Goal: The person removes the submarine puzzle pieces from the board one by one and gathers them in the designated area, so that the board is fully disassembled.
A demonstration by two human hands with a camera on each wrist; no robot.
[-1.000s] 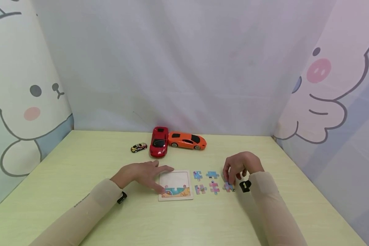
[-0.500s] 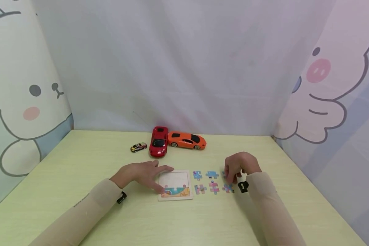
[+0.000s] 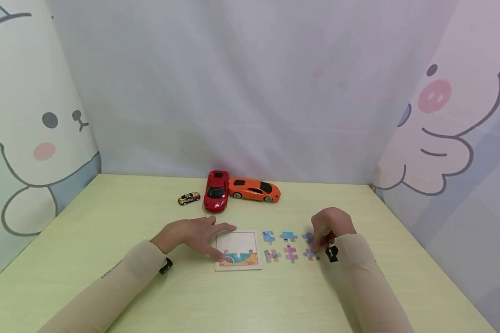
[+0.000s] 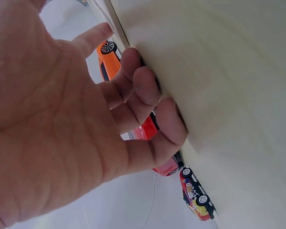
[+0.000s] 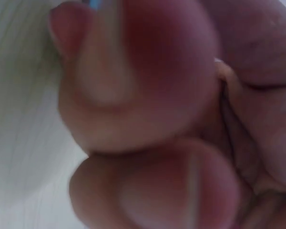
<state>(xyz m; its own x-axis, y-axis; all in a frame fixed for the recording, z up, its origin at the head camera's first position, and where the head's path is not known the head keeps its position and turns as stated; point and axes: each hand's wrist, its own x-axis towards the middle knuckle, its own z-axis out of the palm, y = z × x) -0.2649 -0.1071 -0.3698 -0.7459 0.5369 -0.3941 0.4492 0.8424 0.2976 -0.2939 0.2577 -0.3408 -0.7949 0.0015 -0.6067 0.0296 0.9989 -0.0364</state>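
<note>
At the left, a white cartoon animal is printed on the cloth wall. A beige sleeve leads to the left hand, which is relaxed and grasps nothing, its fingers spread; the thumb and index finger reach onto the left side of the puzzle board. Beyond that hand, at the far side of the desk, stand a small multicoloured car, a red car and an orange car, the last two close together. The board lies flat, teal and orange in its near part, pale in its far part. Just right of it lie six puzzle pieces in two rows of three. The right hand is bent over the rightmost pair, fingers curled, tips at the near piece; whether it pinches that piece I cannot tell. Farther right, a pink-nosed cartoon figure covers the wall.
</note>
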